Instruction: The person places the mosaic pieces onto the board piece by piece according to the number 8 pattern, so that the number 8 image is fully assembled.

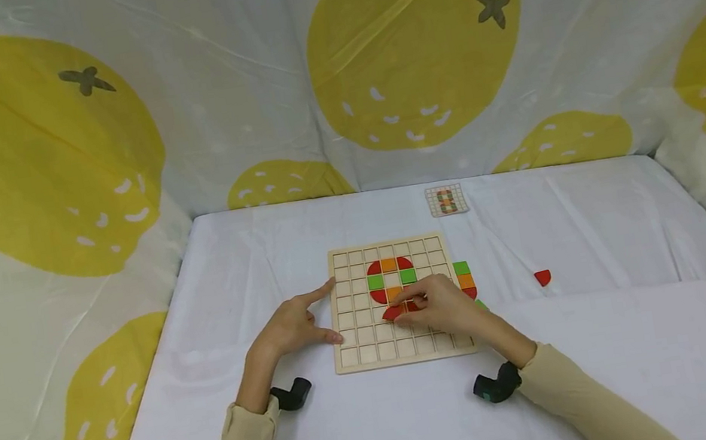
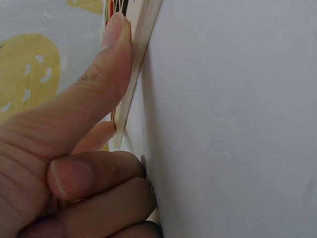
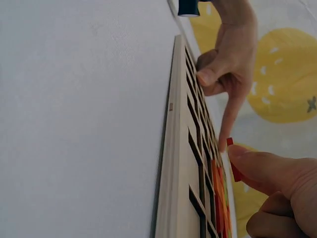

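The left hand touches the left edge of the wooden grid board with thumb and index finger extended and spread; its other fingers are curled. Over the lower middle of the grid, the right hand pinches a red piece between thumb and fingers. In the right wrist view this piece is raised off the board, on edge. Red rounded pieces, orange squares and green squares lie in the grid, some hidden behind the right hand.
A small pattern card lies behind the board. Along the board's right side are green, orange and red pieces, partly covered by the right hand. One red rounded piece lies farther right on the white cloth.
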`<control>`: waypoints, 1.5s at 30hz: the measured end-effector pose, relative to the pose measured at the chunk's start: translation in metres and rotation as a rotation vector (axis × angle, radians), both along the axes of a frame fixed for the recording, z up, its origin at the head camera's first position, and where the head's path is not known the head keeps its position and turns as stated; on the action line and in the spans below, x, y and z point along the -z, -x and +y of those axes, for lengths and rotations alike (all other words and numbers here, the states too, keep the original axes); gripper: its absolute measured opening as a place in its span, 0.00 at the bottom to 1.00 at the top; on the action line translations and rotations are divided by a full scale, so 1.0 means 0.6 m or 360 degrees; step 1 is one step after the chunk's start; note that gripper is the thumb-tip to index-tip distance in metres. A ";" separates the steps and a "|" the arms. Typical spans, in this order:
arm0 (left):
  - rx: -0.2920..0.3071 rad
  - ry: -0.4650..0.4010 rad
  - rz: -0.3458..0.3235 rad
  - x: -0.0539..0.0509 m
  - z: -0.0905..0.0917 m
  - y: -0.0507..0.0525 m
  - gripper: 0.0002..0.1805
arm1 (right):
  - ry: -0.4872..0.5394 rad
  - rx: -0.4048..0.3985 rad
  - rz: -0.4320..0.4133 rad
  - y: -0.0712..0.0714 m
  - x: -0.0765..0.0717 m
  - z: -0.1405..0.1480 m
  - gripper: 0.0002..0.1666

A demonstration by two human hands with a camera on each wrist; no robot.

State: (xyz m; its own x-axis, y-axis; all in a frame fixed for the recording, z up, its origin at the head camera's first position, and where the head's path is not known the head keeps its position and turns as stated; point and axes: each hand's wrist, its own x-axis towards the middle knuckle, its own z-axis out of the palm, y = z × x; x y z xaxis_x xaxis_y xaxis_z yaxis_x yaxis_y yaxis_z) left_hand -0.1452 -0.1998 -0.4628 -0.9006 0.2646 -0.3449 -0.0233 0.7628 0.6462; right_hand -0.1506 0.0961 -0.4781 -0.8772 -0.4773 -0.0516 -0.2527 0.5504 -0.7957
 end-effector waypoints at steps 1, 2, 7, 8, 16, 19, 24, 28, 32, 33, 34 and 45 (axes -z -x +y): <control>0.0001 -0.0001 0.0001 0.000 0.000 0.000 0.60 | -0.0003 -0.0016 0.0005 0.000 0.001 -0.005 0.13; 0.0003 -0.0002 0.0000 0.000 0.000 0.000 0.60 | -0.0003 -0.0026 0.0010 0.000 0.003 -0.010 0.13; 0.0011 -0.0002 -0.0004 0.002 0.000 0.001 0.59 | -0.0001 -0.0072 0.0032 0.002 0.012 -0.022 0.12; 0.0010 -0.0002 -0.0005 0.003 0.000 0.001 0.60 | -0.0008 -0.0078 0.0036 0.003 0.014 -0.023 0.13; 0.0022 0.0001 0.0001 0.002 -0.001 0.002 0.60 | -0.0013 -0.0112 0.0031 0.009 0.017 -0.027 0.13; 0.0026 0.0002 0.0003 0.001 -0.002 0.002 0.59 | -0.0023 -0.0128 0.0037 0.012 0.016 -0.028 0.12; 0.0022 0.0000 0.0003 0.001 -0.003 0.001 0.59 | -0.0013 -0.0163 0.0006 0.017 0.012 -0.029 0.12; 0.0023 0.0001 0.0007 0.003 -0.003 0.002 0.59 | -0.0008 -0.0184 -0.0038 0.022 0.007 -0.028 0.13; 0.0014 0.0006 0.0005 0.004 -0.003 0.002 0.59 | -0.0017 -0.0188 -0.0071 0.023 0.004 -0.027 0.13; 0.0010 0.0008 0.0004 0.003 -0.003 0.002 0.59 | -0.0021 -0.0183 -0.0079 0.023 0.003 -0.027 0.13; 0.0004 0.0010 0.0001 0.003 -0.002 0.002 0.59 | -0.0027 -0.0181 -0.0083 0.023 0.003 -0.027 0.13; 0.0000 0.0014 0.0008 0.002 -0.001 0.000 0.59 | -0.0029 -0.0174 -0.0071 0.020 0.001 -0.026 0.13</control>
State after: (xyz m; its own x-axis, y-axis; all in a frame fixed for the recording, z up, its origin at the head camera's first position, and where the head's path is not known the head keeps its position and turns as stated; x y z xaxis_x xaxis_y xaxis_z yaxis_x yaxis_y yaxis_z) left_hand -0.1454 -0.2007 -0.4639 -0.9023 0.2615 -0.3428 -0.0203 0.7684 0.6397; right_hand -0.1628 0.0806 -0.4785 -0.8165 -0.5688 -0.0988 -0.2767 0.5358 -0.7977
